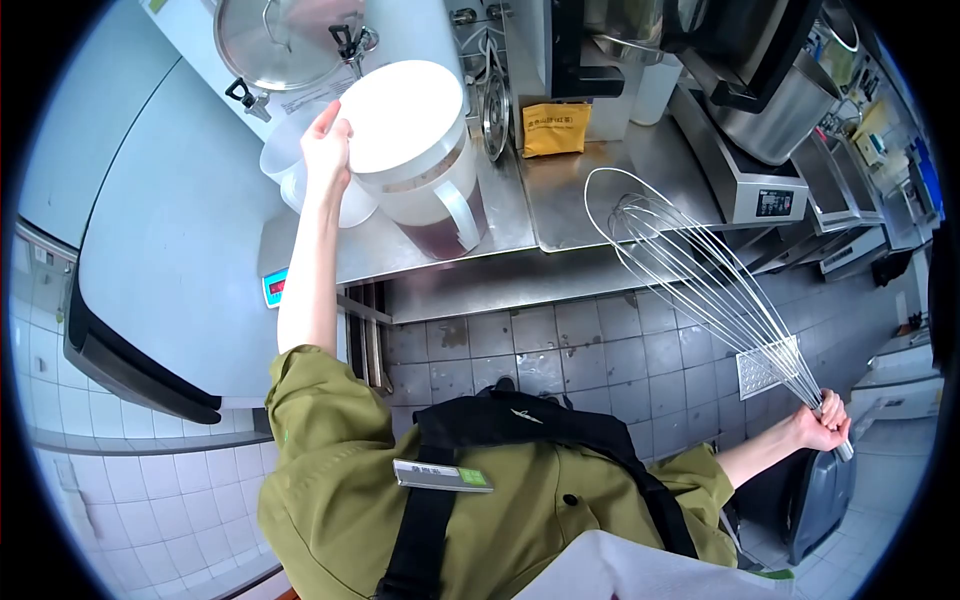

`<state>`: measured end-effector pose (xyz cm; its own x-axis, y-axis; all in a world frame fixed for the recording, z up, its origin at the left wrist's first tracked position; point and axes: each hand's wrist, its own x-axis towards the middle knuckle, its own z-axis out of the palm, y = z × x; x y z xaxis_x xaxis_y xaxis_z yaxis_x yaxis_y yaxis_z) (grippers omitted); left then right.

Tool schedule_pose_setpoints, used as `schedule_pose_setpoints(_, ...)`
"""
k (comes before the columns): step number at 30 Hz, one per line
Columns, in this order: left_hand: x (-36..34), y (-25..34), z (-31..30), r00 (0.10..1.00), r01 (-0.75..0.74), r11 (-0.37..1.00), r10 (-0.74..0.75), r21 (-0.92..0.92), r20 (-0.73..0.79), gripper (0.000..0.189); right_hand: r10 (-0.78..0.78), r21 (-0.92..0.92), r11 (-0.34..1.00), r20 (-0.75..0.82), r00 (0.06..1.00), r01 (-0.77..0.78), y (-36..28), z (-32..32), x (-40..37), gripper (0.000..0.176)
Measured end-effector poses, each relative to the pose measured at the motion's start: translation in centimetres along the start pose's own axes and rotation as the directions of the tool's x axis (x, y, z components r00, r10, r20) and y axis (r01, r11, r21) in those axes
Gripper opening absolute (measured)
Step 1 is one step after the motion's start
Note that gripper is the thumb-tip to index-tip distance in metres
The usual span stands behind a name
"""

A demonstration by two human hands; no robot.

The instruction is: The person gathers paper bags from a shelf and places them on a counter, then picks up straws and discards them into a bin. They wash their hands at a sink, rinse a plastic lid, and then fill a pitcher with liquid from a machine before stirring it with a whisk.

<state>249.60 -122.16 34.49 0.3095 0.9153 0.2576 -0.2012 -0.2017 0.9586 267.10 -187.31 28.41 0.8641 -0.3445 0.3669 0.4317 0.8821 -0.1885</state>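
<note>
My left hand is closed on the near-left edge of a round white lid. The lid covers the top of a clear measuring pitcher with dark reddish-brown liquid low inside and its handle facing me. Off to the right, my right hand is wrapped round the handle of a large wire balloon whisk. The whisk's wires point up and away from me, out over the floor and the counter's front edge.
A steel counter runs ahead, with a yellow packet on it. Left of the pitcher stand clear containers and a scale with a lit display. A steel pot rests on an appliance at right. A dark bin stands below my right hand.
</note>
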Motion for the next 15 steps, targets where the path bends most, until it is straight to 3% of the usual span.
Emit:
schedule_pose_setpoints(3, 1.0, -0.8, 0.0, 0.998, 0.047, 0.998, -0.045, -0.032, 0.054, 0.046, -0.010, -0.009, 1.000, -0.019, 1.000, 0.010, -0.7, 0.0, -0.2, 0.029)
schedule_pose_setpoints(4, 0.8, -1.4, 0.2, 0.994, 0.102, 0.994, -0.103, 0.039, 0.040, 0.046, -0.006, -0.015, 1.000, -0.020, 1.000, 0.005, -0.9, -0.4, -0.1, 0.029)
schedule_pose_setpoints(8, 1.2, -4.3, -0.7, 0.995, 0.096, 0.993, -0.093, 0.076, -0.033, 0.046, -0.035, -0.007, 0.999, -0.042, 0.999, 0.035, -0.8, -0.3, -0.2, 0.030)
schedule_pose_setpoints(15, 1.7, -6.9, -1.0, 0.999, -0.004, 0.917, 0.020, 0.399, -0.036, 0.044, -0.051, -0.040, 0.998, -0.042, 0.998, 0.050, -1.5, -0.5, -0.3, 0.029)
